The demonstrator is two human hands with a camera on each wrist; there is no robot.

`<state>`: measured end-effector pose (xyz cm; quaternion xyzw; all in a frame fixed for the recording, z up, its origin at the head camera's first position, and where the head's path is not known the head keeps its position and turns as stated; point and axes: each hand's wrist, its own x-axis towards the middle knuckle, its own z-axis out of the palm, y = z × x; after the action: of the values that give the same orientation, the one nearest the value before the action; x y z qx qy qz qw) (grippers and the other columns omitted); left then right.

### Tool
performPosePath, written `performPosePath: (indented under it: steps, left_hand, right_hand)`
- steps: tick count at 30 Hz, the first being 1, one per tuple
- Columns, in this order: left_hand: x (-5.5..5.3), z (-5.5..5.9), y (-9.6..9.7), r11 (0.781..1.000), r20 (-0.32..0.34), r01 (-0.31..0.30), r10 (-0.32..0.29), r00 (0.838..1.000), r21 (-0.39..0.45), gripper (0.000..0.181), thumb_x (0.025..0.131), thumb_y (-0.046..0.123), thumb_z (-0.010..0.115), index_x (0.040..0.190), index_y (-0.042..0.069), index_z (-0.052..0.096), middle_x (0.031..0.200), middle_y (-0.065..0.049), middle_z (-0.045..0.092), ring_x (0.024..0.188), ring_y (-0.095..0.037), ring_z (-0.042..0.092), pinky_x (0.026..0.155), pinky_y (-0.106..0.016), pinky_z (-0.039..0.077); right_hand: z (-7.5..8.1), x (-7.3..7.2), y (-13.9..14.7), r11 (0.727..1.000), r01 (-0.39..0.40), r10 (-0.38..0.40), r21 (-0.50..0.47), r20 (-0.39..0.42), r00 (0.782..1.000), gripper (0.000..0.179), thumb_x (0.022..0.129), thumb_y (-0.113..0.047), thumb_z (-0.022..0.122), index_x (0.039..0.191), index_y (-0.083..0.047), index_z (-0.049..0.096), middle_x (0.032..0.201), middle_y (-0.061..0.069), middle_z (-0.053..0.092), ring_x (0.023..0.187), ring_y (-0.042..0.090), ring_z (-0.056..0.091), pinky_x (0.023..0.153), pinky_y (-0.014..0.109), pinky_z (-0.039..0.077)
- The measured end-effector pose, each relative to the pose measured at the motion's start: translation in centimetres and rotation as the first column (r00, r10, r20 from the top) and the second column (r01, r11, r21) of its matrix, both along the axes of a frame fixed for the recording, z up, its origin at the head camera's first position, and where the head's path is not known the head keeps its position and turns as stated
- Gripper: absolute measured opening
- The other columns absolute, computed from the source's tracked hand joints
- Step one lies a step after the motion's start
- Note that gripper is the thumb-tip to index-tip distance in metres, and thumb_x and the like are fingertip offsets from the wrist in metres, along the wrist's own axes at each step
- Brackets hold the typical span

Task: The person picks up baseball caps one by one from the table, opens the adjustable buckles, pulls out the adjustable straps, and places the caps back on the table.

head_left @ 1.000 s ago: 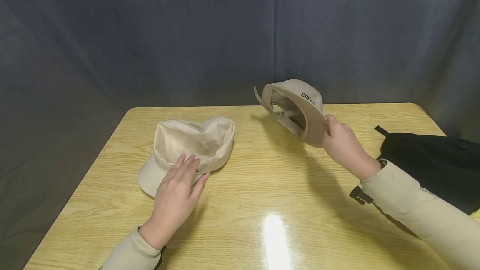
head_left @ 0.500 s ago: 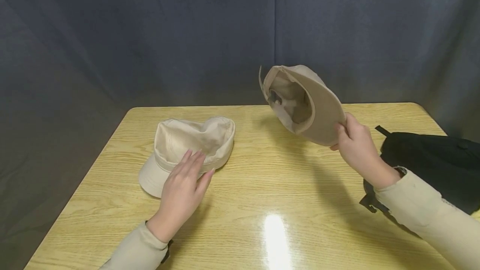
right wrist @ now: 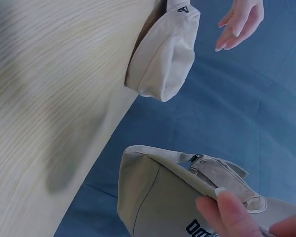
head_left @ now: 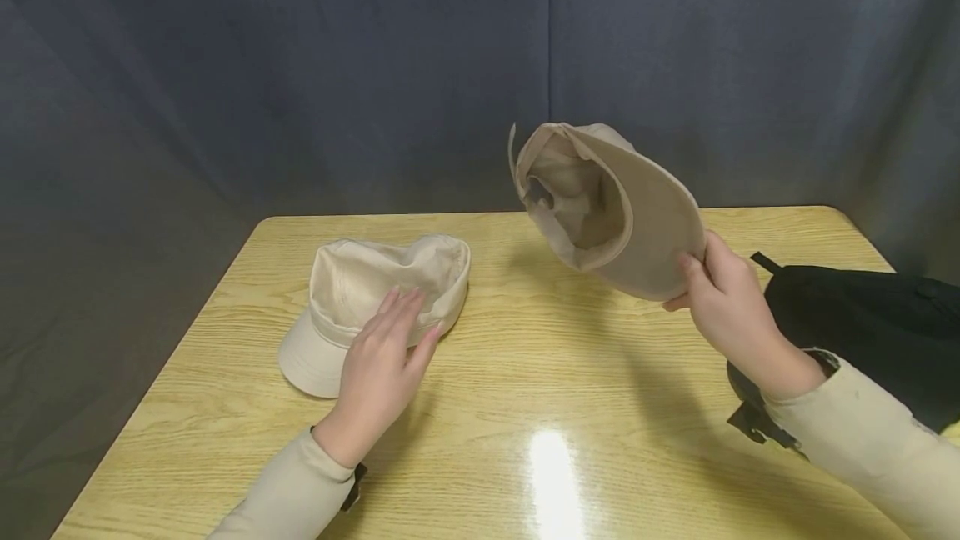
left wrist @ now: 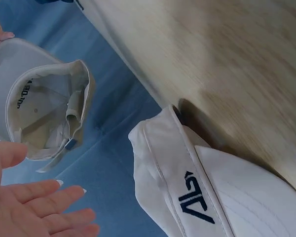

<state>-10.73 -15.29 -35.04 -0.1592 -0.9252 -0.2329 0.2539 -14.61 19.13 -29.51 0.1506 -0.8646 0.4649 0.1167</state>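
My right hand [head_left: 738, 319] pinches the brim of a beige baseball cap [head_left: 660, 219], thumb on its underside. Held above the table, the cap is tilted so its hollow inside faces me, and a loose strap end sticks out at the back. Dark lettering shows on its front in the right wrist view. A cream flat-topped cap [head_left: 348, 282] lies on the table at left, brim toward the near left; the left wrist view shows dark embroidery on its band. Over its near side is my left hand [head_left: 378, 373], fingers extended and holding nothing, which overlaps the cap in the head view.
Near the right edge of the wood-grain table [head_left: 495, 407] lies a black fabric item [head_left: 855, 323] with a strap and buckle, partly behind my right sleeve. A dark blue curtain [head_left: 405, 82] hangs behind the table.
My right hand has drawn the baseball cap right and tipped it, so its inside and brim underside show and the lettering is out of the head view. My left hand has shifted slightly right.
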Motion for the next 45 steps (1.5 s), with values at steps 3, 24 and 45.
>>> performPosePath:
  steps: [3,24,45]
  left_hand:
    - [-0.1,0.1,0.2,0.999,0.051,0.004,-0.007,0.999,0.048,0.045,0.092,0.018,0.067,0.126,-0.01,0.058,0.129,-0.023,0.058,0.127,-0.041,0.047,0.102,-0.053,0.039]
    - [-0.6,1.0,1.9,0.99,0.16,-0.01,-0.013,0.987,0.141,0.048,0.097,0.026,0.061,0.13,-0.008,0.055,0.132,-0.022,0.056,0.131,-0.038,0.045,0.105,-0.051,0.037]
    - [-1.9,1.4,3.6,0.96,0.247,-0.004,-0.067,0.967,0.279,0.047,0.098,0.029,0.058,0.133,-0.003,0.054,0.136,-0.019,0.054,0.13,-0.034,0.046,0.107,-0.047,0.035]
  right_hand:
    - [0.1,0.3,-0.1,1.0,-0.01,0.01,-0.019,-0.006,1.0,0.037,0.104,-0.004,0.035,0.137,0.013,0.037,0.112,0.036,0.055,0.067,-0.003,0.061,0.06,0.016,0.053]
    - [0.5,1.7,-0.4,0.993,-0.031,0.022,-0.113,-0.076,0.997,0.035,0.1,0.005,0.04,0.134,0.014,0.042,0.11,0.034,0.055,0.065,-0.002,0.062,0.057,0.017,0.053]
    - [0.6,2.9,-0.9,0.985,-0.053,0.029,-0.162,-0.144,0.989,0.037,0.098,0.01,0.041,0.135,0.01,0.045,0.108,0.023,0.06,0.067,0.0,0.064,0.054,0.018,0.053]
